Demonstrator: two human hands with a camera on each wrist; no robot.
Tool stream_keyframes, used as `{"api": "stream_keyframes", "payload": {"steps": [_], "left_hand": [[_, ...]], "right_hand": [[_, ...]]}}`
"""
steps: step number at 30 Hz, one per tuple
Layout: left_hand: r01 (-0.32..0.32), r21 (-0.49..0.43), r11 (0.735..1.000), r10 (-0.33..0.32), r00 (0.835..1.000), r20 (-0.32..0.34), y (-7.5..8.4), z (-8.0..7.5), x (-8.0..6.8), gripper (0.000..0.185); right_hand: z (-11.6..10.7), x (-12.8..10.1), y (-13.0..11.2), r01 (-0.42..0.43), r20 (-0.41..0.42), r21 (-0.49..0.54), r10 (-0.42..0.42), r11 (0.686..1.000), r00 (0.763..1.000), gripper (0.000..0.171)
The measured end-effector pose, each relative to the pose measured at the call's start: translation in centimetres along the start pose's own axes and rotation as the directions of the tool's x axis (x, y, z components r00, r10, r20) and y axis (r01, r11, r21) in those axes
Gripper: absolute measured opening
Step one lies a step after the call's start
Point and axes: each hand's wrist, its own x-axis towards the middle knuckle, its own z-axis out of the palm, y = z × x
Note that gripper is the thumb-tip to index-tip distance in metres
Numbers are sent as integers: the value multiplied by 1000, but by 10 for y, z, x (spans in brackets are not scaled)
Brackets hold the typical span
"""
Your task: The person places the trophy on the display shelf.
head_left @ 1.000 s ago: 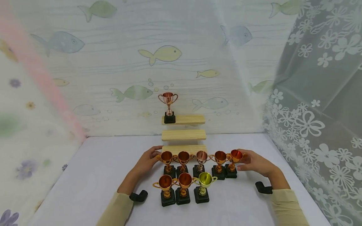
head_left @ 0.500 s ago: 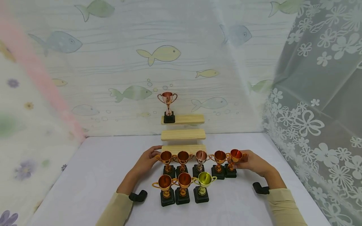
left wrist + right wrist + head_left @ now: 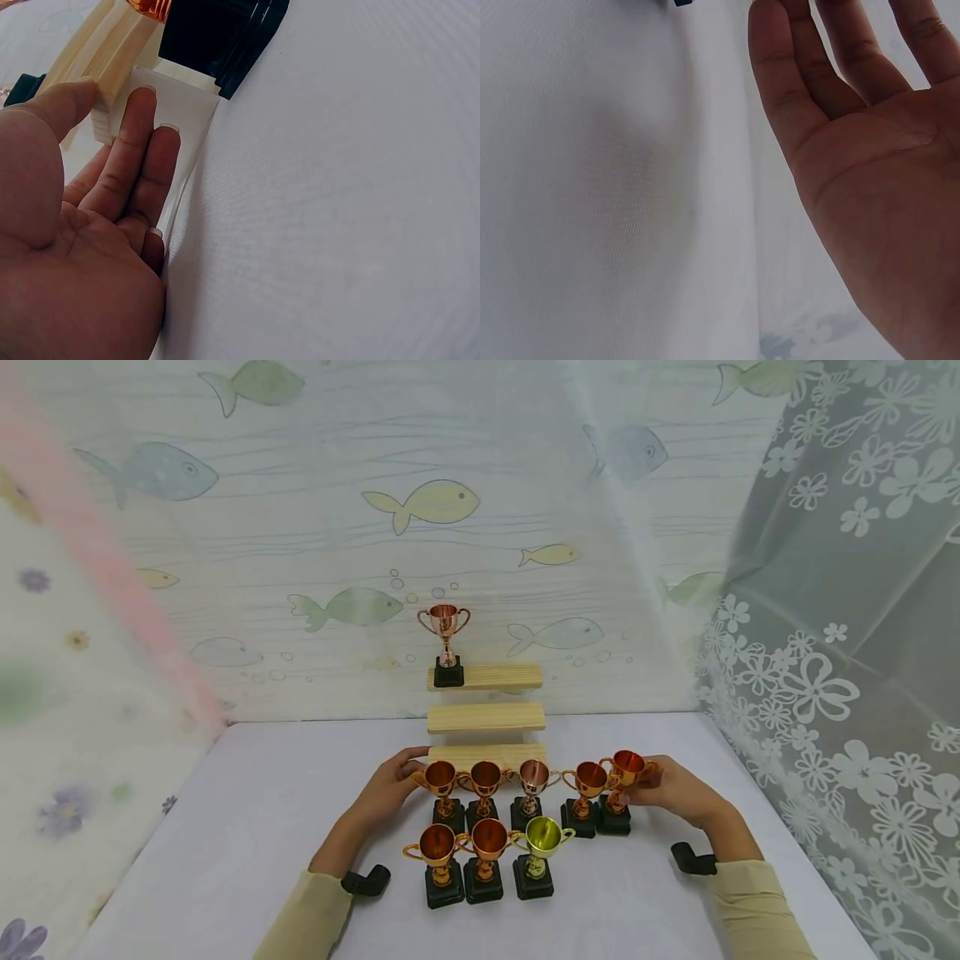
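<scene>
Several small metallic trophies on black bases stand in two rows on the white table [image 3: 247, 827]. My left hand [image 3: 392, 785] lies flat beside the back row's left trophy [image 3: 442, 778]. Its straight fingers [image 3: 142, 142] touch the end of the lowest wooden step [image 3: 176, 105]. My right hand [image 3: 669, 789] is at the row's right end, its straight fingers [image 3: 802, 67] spread against the rightmost trophy [image 3: 625, 770]. That trophy leans on its neighbour [image 3: 587, 782]. The front row ends with a yellow-green trophy [image 3: 543, 836]. One more copper trophy [image 3: 445, 623] stands on the top step [image 3: 495, 677].
A three-tier wooden stand [image 3: 487, 717] rises against the fish-patterned back wall. A floral lace curtain [image 3: 840, 635] hangs along the right side. Patterned cloth closes the left side. White tabletop stretches to the left and right of the trophies.
My right hand has pressed inward a little; the rightmost trophy and its neighbour now tilt and sit closer together. The left hand has stayed put.
</scene>
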Motion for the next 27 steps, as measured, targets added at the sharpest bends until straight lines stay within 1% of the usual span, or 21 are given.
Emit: {"api": "stream_keyframes", "payload": {"steps": [5,11,18,22,27], "left_hand": [[-7,-1,1000,7,1000,1,-1,-1,0,49],[-16,0,1000,16,1000,3,-1,-1,1,49],[2,-2,1000,-2,1000,0,-1,-1,1,49],[2,-15,1000,-2,1000,0,-1,-1,0,49],[-5,-2,1000,5,1000,1,-3,-1,0,50]], "right_hand": [[-2,0,-3,-5,-26,-4,5,1000,1000,31],[-3,0,-9,-25,-83,6,25,1000,996,31],[-5,3,-15,13,-146,-2,-13,1000,989,29],[-5,4,-22,22,-186,-3,-22,1000,982,32],[-4,5,-35,22,-258,-3,-22,1000,966,35]]}}
